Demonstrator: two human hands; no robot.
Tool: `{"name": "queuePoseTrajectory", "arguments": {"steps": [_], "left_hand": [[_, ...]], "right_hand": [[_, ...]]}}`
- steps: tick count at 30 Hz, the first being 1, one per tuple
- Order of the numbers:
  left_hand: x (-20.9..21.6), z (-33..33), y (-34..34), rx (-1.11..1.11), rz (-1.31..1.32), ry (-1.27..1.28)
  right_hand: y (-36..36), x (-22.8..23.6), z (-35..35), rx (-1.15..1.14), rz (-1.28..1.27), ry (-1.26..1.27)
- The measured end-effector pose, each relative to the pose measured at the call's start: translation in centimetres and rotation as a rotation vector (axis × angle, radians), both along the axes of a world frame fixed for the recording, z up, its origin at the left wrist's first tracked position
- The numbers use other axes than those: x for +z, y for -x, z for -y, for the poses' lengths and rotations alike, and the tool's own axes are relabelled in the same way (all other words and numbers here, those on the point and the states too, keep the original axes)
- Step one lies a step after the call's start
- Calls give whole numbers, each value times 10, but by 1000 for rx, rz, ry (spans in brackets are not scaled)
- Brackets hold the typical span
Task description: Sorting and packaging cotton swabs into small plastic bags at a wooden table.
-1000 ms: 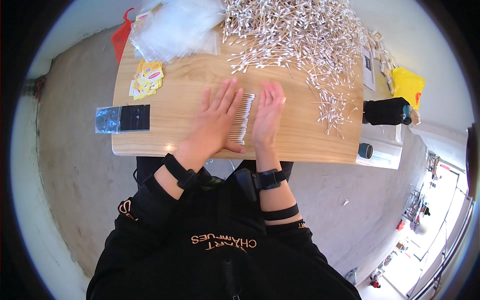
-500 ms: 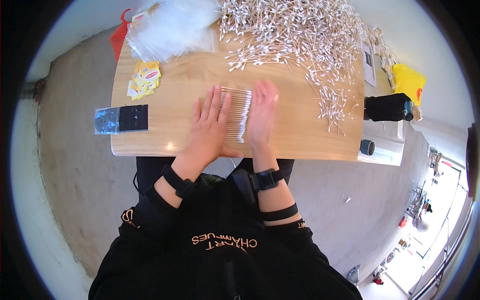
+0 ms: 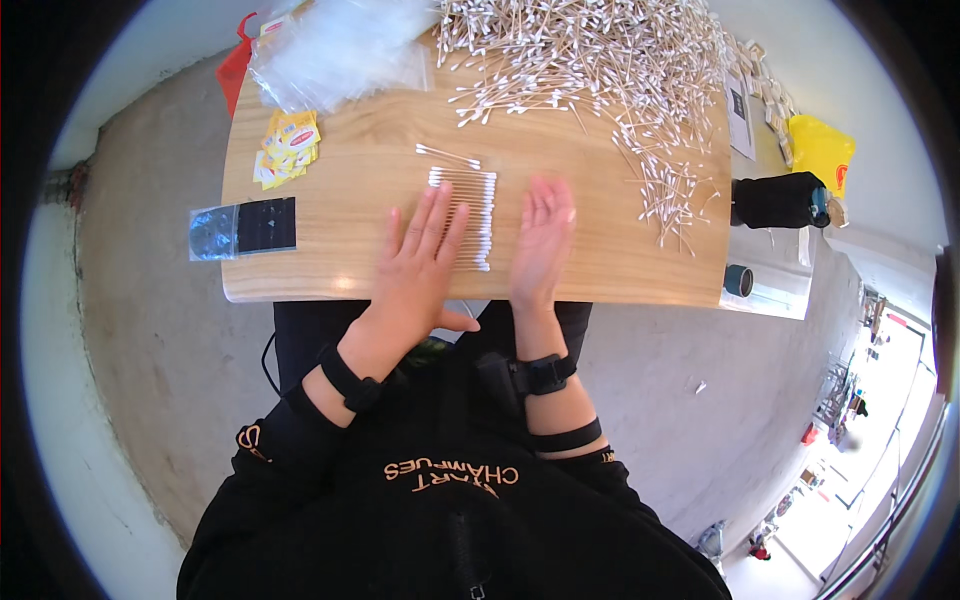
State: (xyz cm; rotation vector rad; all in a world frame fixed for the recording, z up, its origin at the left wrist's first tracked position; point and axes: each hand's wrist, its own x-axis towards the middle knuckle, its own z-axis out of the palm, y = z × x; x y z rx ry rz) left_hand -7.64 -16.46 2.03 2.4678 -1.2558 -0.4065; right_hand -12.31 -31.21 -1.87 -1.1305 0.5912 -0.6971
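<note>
A row of cotton swabs (image 3: 478, 222) lies side by side on the wooden table, their white tips lined up along the right edge. My left hand (image 3: 412, 262) is open, its fingers stretched over the row's left part and hiding many of the left tips. To the right of the row, my right hand (image 3: 542, 245) stands on its side, fingers extended and a little blurred, apart from the swabs and with nothing seen in it. A slightly slanted single swab (image 3: 448, 155) lies just beyond the row's far end.
A big loose heap of swabs (image 3: 600, 60) covers the table's far right. Clear plastic bags (image 3: 340, 60), yellow printed cards (image 3: 288, 145) and a black strip in a clear sleeve (image 3: 265, 226) lie leftward. Past the right edge are a black-covered bottle (image 3: 775, 203) and a yellow bag (image 3: 820, 155).
My right hand has drawn away from the row's right edge. My left hand has shifted slightly nearer me and left. A single swab now shows apart from the row's far end.
</note>
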Motion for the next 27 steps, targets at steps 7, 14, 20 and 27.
{"name": "queuePoseTrajectory", "arguments": {"steps": [7, 14, 20, 27], "left_hand": [[-4, 2, 7, -54, 36, -45], [-3, -8, 5, -24, 14, -22], [-4, -11, 5, -67, -40, -8], [-7, 5, -21, 64, 68, 36]], "right_hand": [[-1, -5, -17, 117, 29, -4], [1, -7, -17, 82, 67, -66], [2, -5, -25, 147, 23, -15], [-3, -9, -4, 104, 55, 64]]}}
